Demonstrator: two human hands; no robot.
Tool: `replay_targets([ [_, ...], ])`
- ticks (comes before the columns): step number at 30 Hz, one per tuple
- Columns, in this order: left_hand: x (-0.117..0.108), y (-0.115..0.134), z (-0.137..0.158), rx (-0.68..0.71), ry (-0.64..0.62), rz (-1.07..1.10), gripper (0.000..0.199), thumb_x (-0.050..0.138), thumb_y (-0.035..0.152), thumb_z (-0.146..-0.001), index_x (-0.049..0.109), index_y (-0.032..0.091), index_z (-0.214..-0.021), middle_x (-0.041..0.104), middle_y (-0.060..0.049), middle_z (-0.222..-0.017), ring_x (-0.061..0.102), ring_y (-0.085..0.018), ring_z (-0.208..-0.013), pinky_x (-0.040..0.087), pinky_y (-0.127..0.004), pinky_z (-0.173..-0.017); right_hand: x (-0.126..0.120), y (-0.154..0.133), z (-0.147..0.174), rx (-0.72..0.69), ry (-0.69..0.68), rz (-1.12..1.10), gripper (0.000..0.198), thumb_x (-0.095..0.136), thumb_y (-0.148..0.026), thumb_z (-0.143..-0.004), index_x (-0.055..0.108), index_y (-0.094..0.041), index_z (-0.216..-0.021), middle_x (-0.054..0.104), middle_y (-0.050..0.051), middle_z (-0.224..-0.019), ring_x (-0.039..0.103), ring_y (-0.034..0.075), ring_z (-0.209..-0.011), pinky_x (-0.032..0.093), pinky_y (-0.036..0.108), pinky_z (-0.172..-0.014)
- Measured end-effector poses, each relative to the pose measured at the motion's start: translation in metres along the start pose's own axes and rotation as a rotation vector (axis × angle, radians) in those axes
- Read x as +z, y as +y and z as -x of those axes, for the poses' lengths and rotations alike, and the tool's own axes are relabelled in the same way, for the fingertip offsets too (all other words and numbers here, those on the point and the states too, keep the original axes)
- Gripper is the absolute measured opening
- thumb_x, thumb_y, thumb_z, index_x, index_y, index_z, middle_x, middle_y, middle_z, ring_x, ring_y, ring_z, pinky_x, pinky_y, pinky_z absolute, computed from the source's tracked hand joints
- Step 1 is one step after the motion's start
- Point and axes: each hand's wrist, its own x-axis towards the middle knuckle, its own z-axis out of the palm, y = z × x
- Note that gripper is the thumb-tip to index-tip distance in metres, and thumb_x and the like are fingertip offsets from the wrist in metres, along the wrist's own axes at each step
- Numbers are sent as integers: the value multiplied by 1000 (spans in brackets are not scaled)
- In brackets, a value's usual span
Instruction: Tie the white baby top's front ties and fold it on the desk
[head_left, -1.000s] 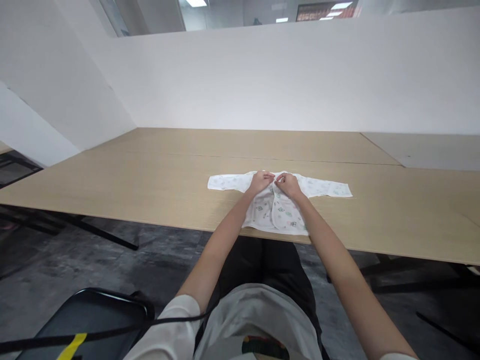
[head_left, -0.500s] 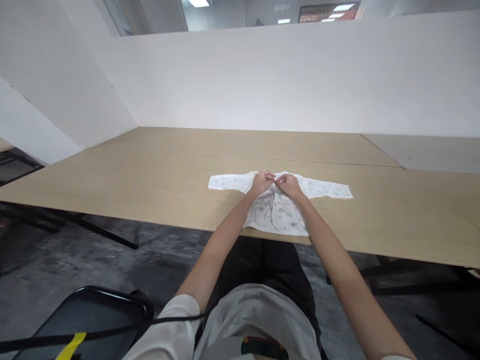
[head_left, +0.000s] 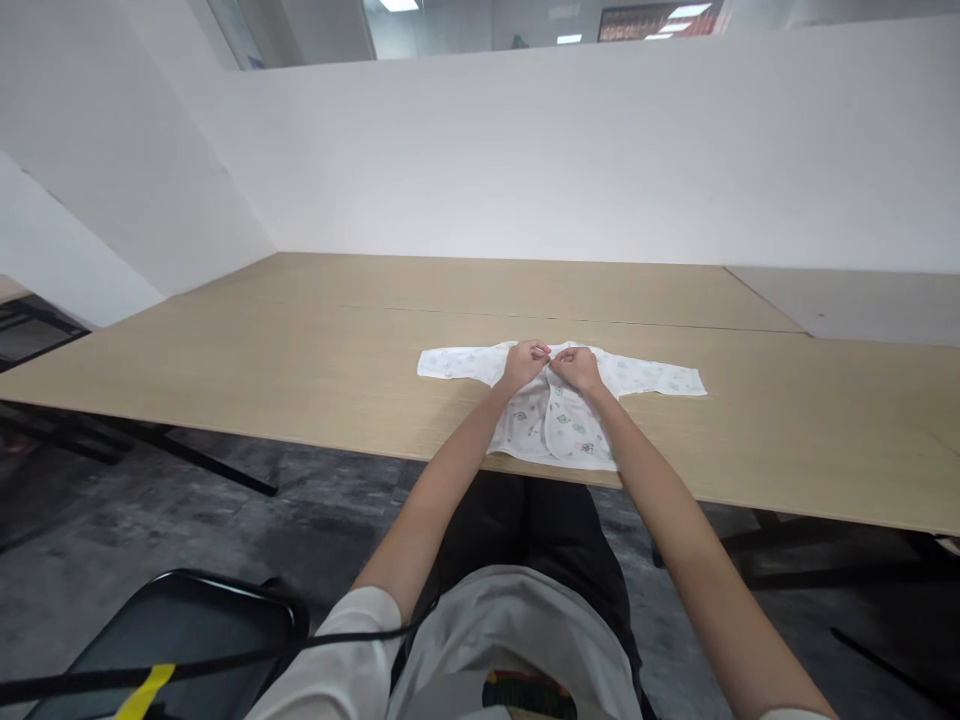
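A small white baby shirt [head_left: 574, 430] with a scattered print lies face up, its sleeves spread to both sides and its hem near the table's front edge. My left hand [head_left: 528, 362] and my right hand [head_left: 577, 368] meet at the top of its front opening, just below the neckline. Both hands are closed, fingertips pinching the shirt's front edges close together. The fingers cover whatever fastening may be there. Below them the front panels overlap along a curved edge.
The wooden table [head_left: 300, 350] stretches wide to both sides, with a white wall [head_left: 525, 160] behind it. A black chair [head_left: 187, 630] stands at the lower left. A black cable [head_left: 247, 656] with yellow tape runs in front of it.
Almost nothing differs. Both hands keep their pinch at the shirt's neckline, and the view has shifted very slightly.
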Motion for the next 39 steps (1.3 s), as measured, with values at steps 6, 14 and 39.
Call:
replay_targets([
  [6,0,1,0,25,2,-35,17,58,9,-72,67,16,-84,73,-4,-81,68,-14,-79,52,-26,-80,-1,-1,-3,109,2,-155,17,65,-32,-57,63,-15,-59,56,-1,-54,49,12,-54,36,23,-53],
  [14,1,-3,-1,106,-6,-162,16,59,13,-75,66,17,-88,72,-4,-84,67,-14,-81,51,-26,-83,-7,-9,6,167,-34,-219,12,60,-27,-58,57,-16,-58,42,-5,-48,39,10,-48,32,22,-48],
  [39,-20,6,22,115,-246,-457,29,50,13,-69,77,22,-76,71,-3,-74,61,-17,-75,47,-27,-79,-25,-19,33,-111,-313,337,32,65,-40,-71,55,-17,-52,56,2,-55,50,14,-55,31,24,-51],
])
